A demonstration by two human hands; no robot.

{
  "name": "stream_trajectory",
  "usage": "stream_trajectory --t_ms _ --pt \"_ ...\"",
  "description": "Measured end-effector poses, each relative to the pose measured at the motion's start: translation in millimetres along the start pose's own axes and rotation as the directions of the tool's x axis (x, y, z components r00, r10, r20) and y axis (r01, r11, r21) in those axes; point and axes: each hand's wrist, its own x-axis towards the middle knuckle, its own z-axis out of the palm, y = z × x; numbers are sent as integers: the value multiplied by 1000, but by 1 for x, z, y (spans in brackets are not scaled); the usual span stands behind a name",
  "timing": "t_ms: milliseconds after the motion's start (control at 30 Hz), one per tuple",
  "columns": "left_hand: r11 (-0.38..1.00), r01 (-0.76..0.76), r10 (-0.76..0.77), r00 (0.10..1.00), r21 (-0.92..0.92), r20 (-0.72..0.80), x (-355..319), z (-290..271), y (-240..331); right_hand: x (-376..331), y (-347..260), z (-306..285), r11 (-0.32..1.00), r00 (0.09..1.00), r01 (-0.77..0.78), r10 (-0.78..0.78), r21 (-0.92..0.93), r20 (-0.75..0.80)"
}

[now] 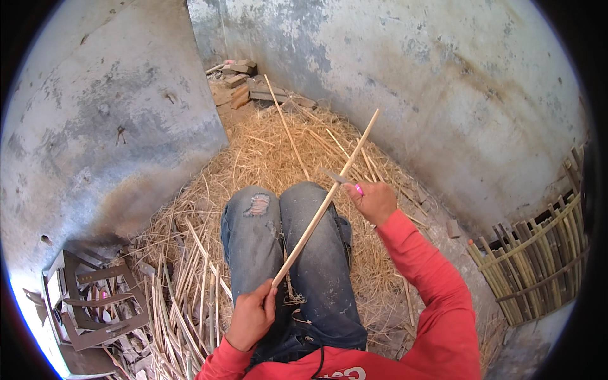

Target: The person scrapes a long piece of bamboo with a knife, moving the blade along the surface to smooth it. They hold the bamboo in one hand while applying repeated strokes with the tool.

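A long pale stick [310, 229], bamboo or wood, slants up and away to the right above my jeans-clad knees. Its near end is in my left hand [251, 318], fingers closed round it. My right hand [375, 201] grips a small knife [337, 178] with a bit of pink showing at its handle. The short metal blade lies across the stick's upper half and seems to touch it. Beyond my knees, thin curled shavings [253, 161] cover the ground, with several loose sticks [286, 126] among them.
Many thin sticks [183, 310] lie piled at my left, beside a dark broken frame [101, 297]. Bricks [239, 82] are heaped in the far corner. A slatted fence-like panel [535, 259] leans at the right. Worn plaster walls [430, 82] stand close on both sides.
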Motion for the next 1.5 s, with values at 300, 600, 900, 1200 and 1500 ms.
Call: stream_trajectory --t_ms 300,600,900,1200,1500 --pt "999 4 -5 1000 41 4 -6 -1 0 -1 -6 -2 996 996 85 -85 -10 8" --pt "999 37 -37 999 15 -5 -8 0 -3 15 12 -2 999 999 -23 22 32 35" --pt "989 -63 77 992 134 -97 -3 13 3 8 -36 -40 947 993 -116 114 299 23" --pt "963 -76 102 991 257 -86 11 31 7 -59 -94 -20 958 980 164 -186 234 76" --pt "977 -97 116 989 191 -90 15 27 5 -41 -72 1 948 965 259 -245 185 -96"
